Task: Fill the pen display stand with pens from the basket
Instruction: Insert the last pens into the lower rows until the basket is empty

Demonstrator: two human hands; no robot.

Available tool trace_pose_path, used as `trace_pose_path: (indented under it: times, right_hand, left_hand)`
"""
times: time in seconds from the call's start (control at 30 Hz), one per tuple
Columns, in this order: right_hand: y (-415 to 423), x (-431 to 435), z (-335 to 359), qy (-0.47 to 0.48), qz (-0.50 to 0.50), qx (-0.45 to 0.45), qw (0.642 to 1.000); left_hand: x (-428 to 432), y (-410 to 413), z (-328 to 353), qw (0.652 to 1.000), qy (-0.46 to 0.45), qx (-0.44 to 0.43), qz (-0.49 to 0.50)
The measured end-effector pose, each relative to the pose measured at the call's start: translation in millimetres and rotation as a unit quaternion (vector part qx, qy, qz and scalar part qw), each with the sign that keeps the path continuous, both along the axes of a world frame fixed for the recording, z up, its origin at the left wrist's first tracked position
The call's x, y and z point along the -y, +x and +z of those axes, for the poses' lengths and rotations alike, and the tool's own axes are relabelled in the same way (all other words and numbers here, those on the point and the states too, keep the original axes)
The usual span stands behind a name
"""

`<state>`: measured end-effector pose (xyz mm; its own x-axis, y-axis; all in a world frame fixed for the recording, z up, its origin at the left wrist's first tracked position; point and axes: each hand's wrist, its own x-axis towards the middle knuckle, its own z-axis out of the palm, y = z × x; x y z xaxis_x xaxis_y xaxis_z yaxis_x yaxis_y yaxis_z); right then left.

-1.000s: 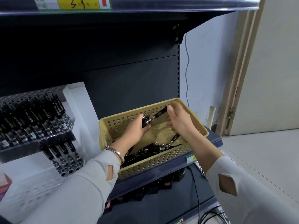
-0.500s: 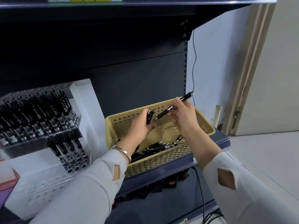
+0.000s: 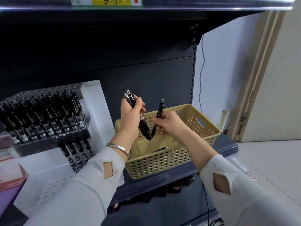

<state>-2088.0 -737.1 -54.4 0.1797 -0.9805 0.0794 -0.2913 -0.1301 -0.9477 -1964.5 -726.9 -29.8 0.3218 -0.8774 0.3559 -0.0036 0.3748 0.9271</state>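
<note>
Left hand (image 3: 132,115) grips bundle of pens (image 3: 143,124); right hand (image 3: 171,124), just beside it, pinches single pen (image 3: 159,111). Basket (image 3: 162,162) beneath both hands: at least one loose pen (image 3: 161,149) remaining. Stand (image 3: 97,103) beyond left hand, leftward: top row full, second partly, lowest looks unfilled.

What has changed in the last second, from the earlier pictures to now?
Both hands rose out of the basket. The right hand has taken up a single pen and holds it nearly upright; the left hand lifted its bundle of pens higher. The basket and the pen display stand stayed in place.
</note>
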Motion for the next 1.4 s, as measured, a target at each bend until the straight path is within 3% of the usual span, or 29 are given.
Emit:
trace_pose_path:
  times: [0.17, 0.33, 0.43, 0.53, 0.57, 0.8, 1.0, 1.1, 1.17, 1.23, 1.27, 1.33, 1.37, 1.4]
  right_hand:
    - [4.1, 3.4, 5.7, -0.029, -0.026, -0.060, 0.997]
    - [15.4, -0.4, 12.1, 0.016, -0.037, 0.007, 0.999]
    - [21.6, -5.3, 14.9, 0.067, -0.018, 0.127, 0.989]
    - [27.2, -15.1, 17.7, 0.172, 0.026, 0.318, 0.932]
    - [28.7, -17.5, 18.3, 0.177, 0.028, 0.343, 0.922]
    - [28.2, -29.5, 23.9, 0.133, 0.012, 0.319, 0.938]
    - [23.7, -38.5, 35.2, 0.079, -0.028, 0.252, 0.964]
    - [18.2, -40.1, 39.0, 0.092, -0.034, 0.246, 0.964]
    - [15.3, -40.8, 38.7, 0.108, -0.031, 0.250, 0.962]
    - [12.9, -40.8, 37.2, 0.112, -0.039, 0.248, 0.962]
    - [11.7, -40.4, 36.7, 0.108, -0.045, 0.241, 0.963]
    - [11.2, -40.9, 37.4, 0.098, -0.038, 0.223, 0.969]
    - [12.4, -41.4, 38.3, 0.094, -0.025, 0.215, 0.972]
    - [14.3, -42.5, 39.3, 0.090, -0.011, 0.206, 0.974]
  left_hand:
    - [3.5, 16.2, 13.5, 0.989, 0.015, -0.144, -0.024]
    - [6.4, 21.3, 24.3, 0.955, 0.047, -0.293, 0.015]
    - [4.1, 21.6, 32.5, 0.930, 0.041, -0.365, 0.002]
    - [-1.9, 17.4, 34.0, 0.932, 0.035, -0.360, 0.001]
    - [-3.1, 16.0, 32.7, 0.934, 0.037, -0.355, 0.007]
    - [-12.2, 17.3, 18.9, 0.953, 0.099, -0.287, 0.022]
    - [-18.0, 17.8, 16.1, 0.947, 0.109, -0.300, 0.020]
    - [-19.8, 23.8, 14.8, 0.970, 0.132, -0.192, 0.073]
    - [-25.1, 25.0, 16.7, 0.987, 0.105, -0.043, 0.112]
    - [-31.4, 27.2, 17.5, 0.979, 0.037, 0.159, 0.122]
    - [-35.4, 28.0, 16.8, 0.948, 0.001, 0.294, 0.124]
    - [-40.5, 29.9, 14.8, 0.813, -0.032, 0.573, 0.101]
    - [-40.5, 30.8, 13.6, 0.743, -0.025, 0.664, 0.082]
    - [-41.1, 30.8, 12.2, 0.699, -0.010, 0.712, 0.068]
